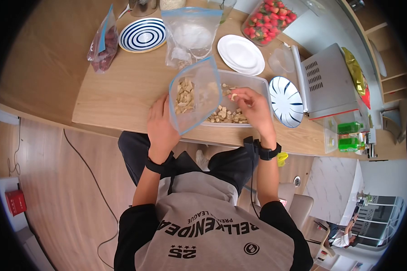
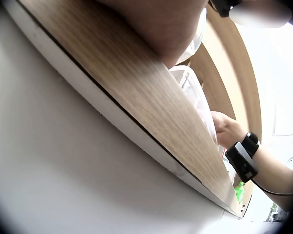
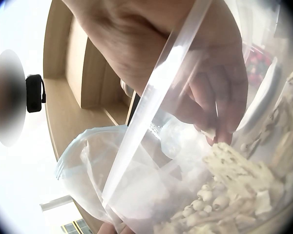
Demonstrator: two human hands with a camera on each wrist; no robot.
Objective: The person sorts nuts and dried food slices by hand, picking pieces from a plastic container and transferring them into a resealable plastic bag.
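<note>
My left hand [image 1: 162, 127] holds the near left side of a clear zip bag [image 1: 195, 119] with a blue-edged mouth. The mouth gapes toward the box, and pale dried slices [image 1: 185, 95] show inside or through the film. My right hand [image 1: 254, 107] reaches into a clear plastic box [image 1: 263, 84], pinching a small pale piece [image 1: 233, 96] between thumb and fingers. In the right wrist view, those fingertips hang just above flat dried slices [image 3: 241, 168] and small round pale pieces [image 3: 205, 200]. The left wrist view leaves the left fingers out of sight.
Behind the box are a white plate [image 1: 241, 55], a zip bag of white powder [image 1: 190, 36] and a tub of strawberries [image 1: 269, 22]. A blue-ringed plate [image 1: 143, 35] and a bag of dark red pieces [image 1: 103, 49] sit left. A striped dish [image 1: 286, 101] lies right.
</note>
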